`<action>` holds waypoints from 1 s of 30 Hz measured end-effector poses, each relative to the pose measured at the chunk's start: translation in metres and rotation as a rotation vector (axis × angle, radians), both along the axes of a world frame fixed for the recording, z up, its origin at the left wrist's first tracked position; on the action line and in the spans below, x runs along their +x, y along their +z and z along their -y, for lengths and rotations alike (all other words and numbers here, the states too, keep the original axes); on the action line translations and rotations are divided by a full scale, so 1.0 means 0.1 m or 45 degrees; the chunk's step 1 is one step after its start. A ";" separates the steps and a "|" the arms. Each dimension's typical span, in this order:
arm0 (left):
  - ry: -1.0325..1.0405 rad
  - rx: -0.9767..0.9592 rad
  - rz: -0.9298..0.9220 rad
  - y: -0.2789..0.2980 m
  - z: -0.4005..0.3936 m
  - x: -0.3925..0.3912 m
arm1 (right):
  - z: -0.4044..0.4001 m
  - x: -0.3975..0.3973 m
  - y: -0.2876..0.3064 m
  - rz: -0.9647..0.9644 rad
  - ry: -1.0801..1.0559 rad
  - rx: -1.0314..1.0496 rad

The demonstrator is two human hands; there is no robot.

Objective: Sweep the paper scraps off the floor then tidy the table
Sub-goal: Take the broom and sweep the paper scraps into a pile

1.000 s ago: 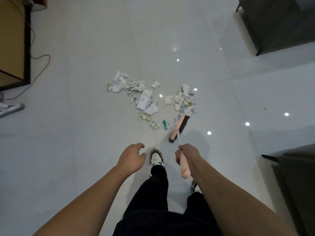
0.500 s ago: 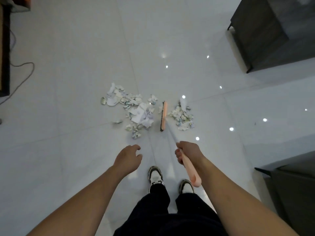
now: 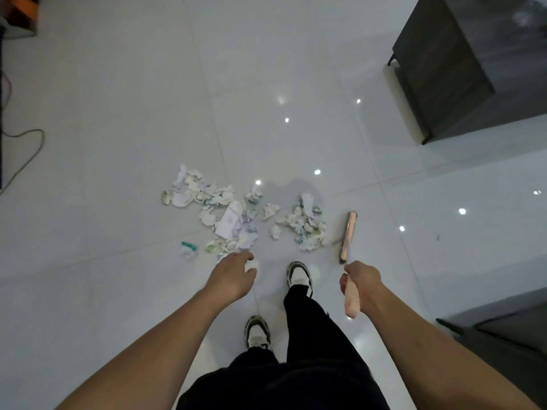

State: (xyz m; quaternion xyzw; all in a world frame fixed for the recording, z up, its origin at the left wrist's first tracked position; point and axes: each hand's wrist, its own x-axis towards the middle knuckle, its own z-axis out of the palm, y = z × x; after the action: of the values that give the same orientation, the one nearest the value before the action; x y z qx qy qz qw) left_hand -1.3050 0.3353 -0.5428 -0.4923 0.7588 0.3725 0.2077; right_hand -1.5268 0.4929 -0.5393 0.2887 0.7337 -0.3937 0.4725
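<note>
Torn white and greenish paper scraps lie on the glossy white tile floor in a left cluster [image 3: 204,195], a middle cluster [image 3: 236,227] and a right cluster [image 3: 306,227]. A lone green scrap [image 3: 188,249] sits apart at the lower left. My right hand [image 3: 359,281] grips the pink broom handle [image 3: 351,301]. The broom head [image 3: 347,235] stands on the floor just right of the right cluster. My left hand [image 3: 233,276] hangs loosely curled above the floor near the middle cluster and holds nothing that I can make out.
A dark cabinet [image 3: 438,69] stands at the upper right and dark furniture [image 3: 503,335] at the lower right. A black cable [image 3: 26,155] trails along the left edge. My shoes [image 3: 299,276] are just short of the scraps.
The broom head has swung from between the clusters to the right side of the right cluster. One foot has stepped forward, and my left hand has moved closer to the scraps.
</note>
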 end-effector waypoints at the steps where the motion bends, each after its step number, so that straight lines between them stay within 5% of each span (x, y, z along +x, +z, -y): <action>1: 0.001 0.005 0.020 -0.01 0.04 -0.06 | 0.05 -0.01 -0.05 0.047 0.016 -0.020; 6: 0.096 0.011 0.024 -0.06 0.33 -0.42 | 0.45 0.07 -0.13 0.137 0.293 -0.077; 10: 0.168 -0.008 0.010 -0.01 0.50 -0.57 | 0.81 0.21 -0.11 0.253 0.245 -0.137; 20: 0.431 -0.105 0.052 0.10 0.90 -0.04 | 1.69 0.45 0.01 0.454 0.652 -0.176; 30: 0.610 0.024 -0.087 0.04 1.49 0.17 | 2.47 0.36 0.31 0.026 0.802 -0.097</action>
State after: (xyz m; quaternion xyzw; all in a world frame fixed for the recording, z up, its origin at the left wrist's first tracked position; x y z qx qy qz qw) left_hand -1.2880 0.1859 -0.5385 -0.6435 0.6234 0.4346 0.0920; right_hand -1.4909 0.2459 -0.5082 0.0332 0.7671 -0.2521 0.5890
